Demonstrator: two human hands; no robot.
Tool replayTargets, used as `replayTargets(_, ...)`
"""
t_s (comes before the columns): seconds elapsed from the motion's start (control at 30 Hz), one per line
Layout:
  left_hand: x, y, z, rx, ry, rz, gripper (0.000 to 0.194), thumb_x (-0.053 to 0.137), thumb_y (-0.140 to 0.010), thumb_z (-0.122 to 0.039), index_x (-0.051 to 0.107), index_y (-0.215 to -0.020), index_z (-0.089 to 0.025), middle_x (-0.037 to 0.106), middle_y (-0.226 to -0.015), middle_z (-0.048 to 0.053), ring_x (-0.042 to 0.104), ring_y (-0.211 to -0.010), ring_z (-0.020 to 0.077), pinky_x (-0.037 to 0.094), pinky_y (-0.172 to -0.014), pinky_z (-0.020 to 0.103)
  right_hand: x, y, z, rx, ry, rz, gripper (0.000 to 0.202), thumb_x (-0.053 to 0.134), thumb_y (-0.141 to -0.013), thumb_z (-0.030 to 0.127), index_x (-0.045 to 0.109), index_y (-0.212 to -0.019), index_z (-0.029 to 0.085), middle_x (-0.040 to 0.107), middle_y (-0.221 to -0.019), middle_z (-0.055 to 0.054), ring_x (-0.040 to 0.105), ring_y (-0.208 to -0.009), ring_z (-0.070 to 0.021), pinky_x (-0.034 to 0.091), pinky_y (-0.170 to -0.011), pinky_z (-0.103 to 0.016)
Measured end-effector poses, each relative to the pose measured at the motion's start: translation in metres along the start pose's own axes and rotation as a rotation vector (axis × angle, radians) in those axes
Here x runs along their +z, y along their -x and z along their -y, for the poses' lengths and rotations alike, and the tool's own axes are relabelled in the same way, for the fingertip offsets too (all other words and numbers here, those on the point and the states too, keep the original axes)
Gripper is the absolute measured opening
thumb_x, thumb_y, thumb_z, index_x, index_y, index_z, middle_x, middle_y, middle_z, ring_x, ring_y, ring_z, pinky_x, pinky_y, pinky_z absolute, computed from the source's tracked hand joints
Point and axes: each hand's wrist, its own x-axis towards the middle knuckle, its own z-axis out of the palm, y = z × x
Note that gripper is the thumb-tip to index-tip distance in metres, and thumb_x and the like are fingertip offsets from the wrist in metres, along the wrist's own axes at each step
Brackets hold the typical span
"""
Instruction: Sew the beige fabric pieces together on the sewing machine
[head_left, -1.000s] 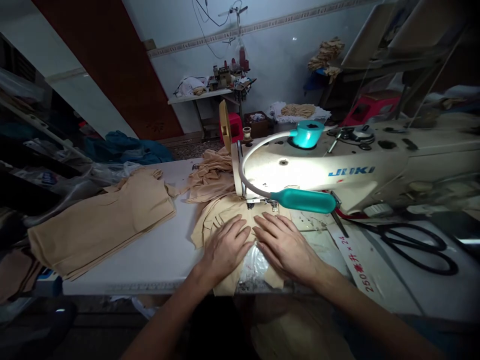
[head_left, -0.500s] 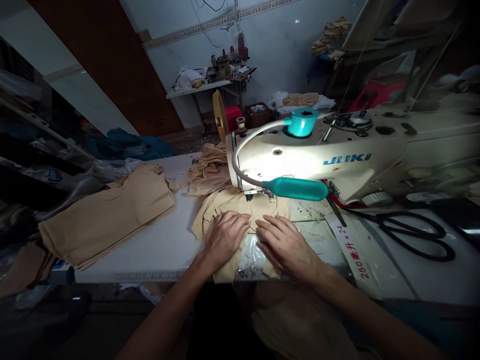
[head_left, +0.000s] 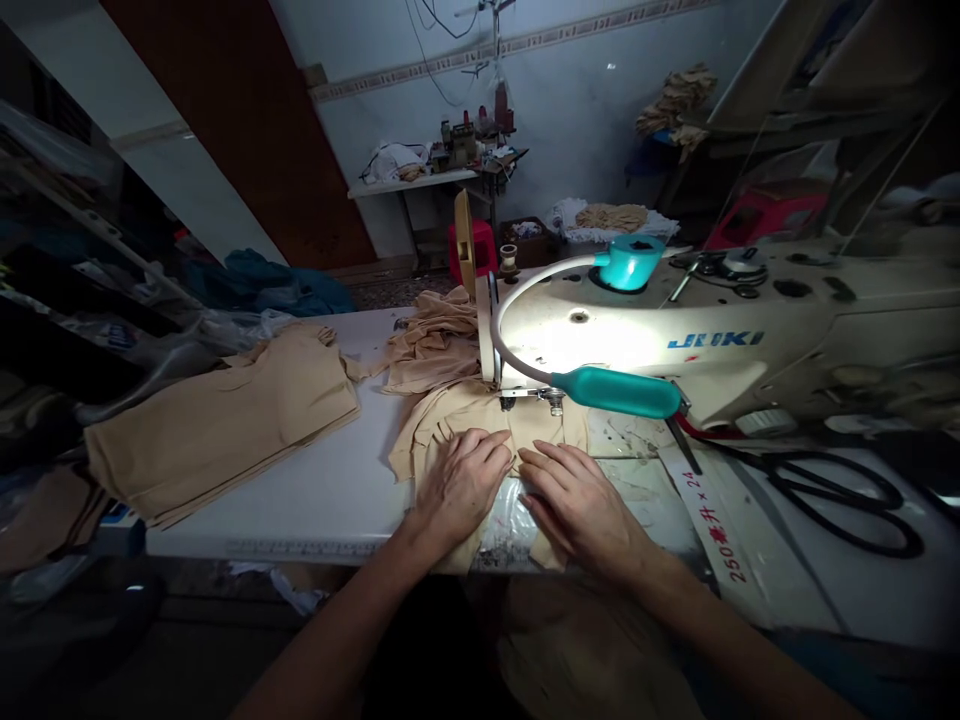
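A beige fabric piece (head_left: 457, 407) lies under the needle area of a white JUKI sewing machine (head_left: 600, 335). My left hand (head_left: 466, 482) is on its near edge, fingers bent and drawn together on the cloth. Just to the right, my right hand (head_left: 581, 490) has its fingers over the cloth edge and its thumb lower down, closed on the fabric. Both sets of fingertips are close together, a little in front of the presser foot (head_left: 508, 402). Strips of the same fabric hang toward the table's front edge between and below my hands.
Stacked beige cut pieces (head_left: 225, 420) lie on the left of the table (head_left: 300, 510). Crumpled beige fabric (head_left: 435, 340) is behind the machine head. A teal lamp (head_left: 619, 392) lights the needle area. Black-handled scissors (head_left: 840, 490) lie at right.
The whole view has shifted, so the machine and table appear slightly further right and lower. My hands stay on the fabric at nearly the same distance from the presser foot.
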Motion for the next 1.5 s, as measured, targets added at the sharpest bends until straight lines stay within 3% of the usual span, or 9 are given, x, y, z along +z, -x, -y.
replayTargets(0.37,0.009,-0.018,0.012,-0.031,0.049,-0.073,0.014,0.054,-0.111,-0.025,0.063,-0.121,-0.020,0.068,-0.143,0.009,0.058,-0.133,0.0269,0.051,-0.115,0.046,-0.005,-0.013,-0.001,0.074,-0.033,-0.020,0.037,0.058,-0.110,0.032,0.063,-0.142,0.015,0.069,-0.145,-0.017,0.059,-0.142,-0.0366,0.049,-0.119,-0.062)
replayTargets(0.6,0.020,-0.018,0.021,0.027,0.088,-0.123,0.016,0.049,-0.112,-0.024,0.064,-0.116,-0.021,0.069,-0.141,0.010,0.058,-0.135,0.0290,0.052,-0.115,0.048,-0.037,0.039,0.012,0.220,-0.135,-0.174,0.026,0.061,-0.107,0.024,0.068,-0.132,0.022,0.071,-0.143,-0.012,0.061,-0.141,-0.0306,0.055,-0.115,-0.052)
replayTargets(0.87,0.042,-0.028,0.035,0.110,0.106,-0.255,0.020,0.046,-0.111,-0.032,0.063,-0.105,-0.022,0.074,-0.127,0.011,0.062,-0.122,0.0344,0.055,-0.102,0.052,-0.131,0.120,-0.074,0.569,0.262,-0.427,0.025,0.060,-0.107,0.032,0.075,-0.126,0.027,0.074,-0.134,-0.012,0.071,-0.125,-0.0318,0.063,-0.104,-0.051)
replayTargets(0.97,0.042,-0.028,0.034,0.094,0.109,-0.259,0.019,0.047,-0.111,-0.032,0.063,-0.105,-0.023,0.074,-0.129,0.010,0.062,-0.124,0.0335,0.055,-0.103,0.051,-0.153,0.134,-0.104,0.606,0.412,-0.329,0.042,0.054,-0.110,0.041,0.068,-0.143,0.020,0.068,-0.147,-0.016,0.063,-0.138,-0.0372,0.059,-0.110,-0.057)
replayTargets(1.1,0.032,-0.025,0.025,0.062,0.092,-0.209,0.020,0.046,-0.111,-0.029,0.064,-0.104,-0.022,0.073,-0.134,0.011,0.061,-0.127,0.0323,0.054,-0.106,0.051,-0.139,0.148,-0.127,0.532,0.493,-0.145,0.052,0.043,-0.113,0.040,0.059,-0.154,0.012,0.063,-0.153,-0.021,0.060,-0.143,-0.0395,0.051,-0.118,-0.063)
replayTargets(1.2,0.025,-0.025,0.018,0.017,0.075,-0.163,0.021,0.046,-0.111,-0.026,0.066,-0.110,-0.020,0.071,-0.138,0.011,0.060,-0.131,0.0306,0.054,-0.111,0.050,-0.120,0.160,-0.136,0.484,0.488,-0.195,0.058,0.050,-0.111,0.040,0.051,-0.161,0.012,0.057,-0.158,-0.024,0.054,-0.148,-0.0441,0.044,-0.124,-0.066)
replayTargets(1.3,0.024,-0.025,0.018,-0.005,0.074,-0.127,0.018,0.049,-0.111,-0.025,0.066,-0.113,-0.021,0.070,-0.139,0.010,0.059,-0.133,0.0281,0.053,-0.114,0.049,-0.116,0.166,-0.141,0.430,0.390,-0.236,0.065,0.054,-0.109,0.037,0.037,-0.171,0.026,0.050,-0.166,-0.017,0.048,-0.152,-0.0455,0.039,-0.128,-0.064)
replayTargets(1.4,0.022,-0.023,0.016,-0.032,0.043,-0.103,0.016,0.052,-0.111,-0.025,0.065,-0.119,-0.021,0.069,-0.142,0.010,0.059,-0.135,0.0273,0.053,-0.115,0.048,-0.120,0.157,-0.128,0.456,0.341,-0.261,0.070,0.054,-0.107,0.039,0.030,-0.173,0.039,0.047,-0.169,-0.010,0.044,-0.152,-0.0512,0.038,-0.124,-0.076)
replayTargets(1.5,0.019,-0.015,0.005,-0.031,-0.050,-0.092,0.022,0.050,-0.109,-0.016,0.065,-0.125,-0.020,0.067,-0.146,0.010,0.059,-0.138,0.0278,0.053,-0.115,0.046,-0.108,0.130,-0.088,0.493,0.358,-0.258,0.055,0.053,-0.106,0.039,0.050,-0.161,0.039,0.062,-0.154,-0.014,0.056,-0.140,-0.0556,0.049,-0.109,-0.082)
